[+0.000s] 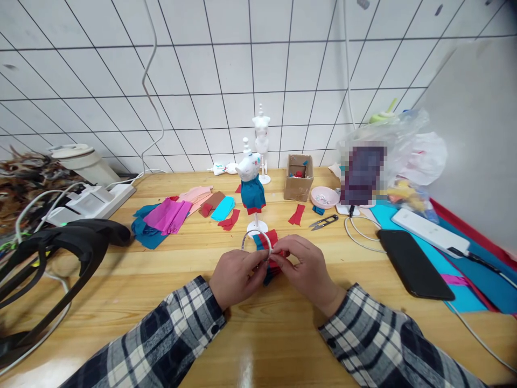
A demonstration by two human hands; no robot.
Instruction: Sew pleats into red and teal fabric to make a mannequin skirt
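Note:
My left hand (238, 276) and my right hand (306, 268) meet near the middle of the table, fingertips pinched together. Between them they hold a thin whitish ring (257, 231), which stands up in a loop from my left fingers. Red and teal fabric (271, 237) lies beneath and behind my fingertips, partly hidden by them. Just beyond is a small white dress form (248, 166) wearing a teal skirt (252, 194) with a red hem. Whether my right fingertips also grip something smaller is not visible.
Fabric pieces (167, 216) lie left on the wooden table (250, 345). Behind stand another dress form (262, 132) and a cardboard box (298, 186). Right are a pink bowl (325, 198), thread snips (323, 222) and a black phone (416, 264). A black headset (86, 258) and power strip (95, 203) sit left.

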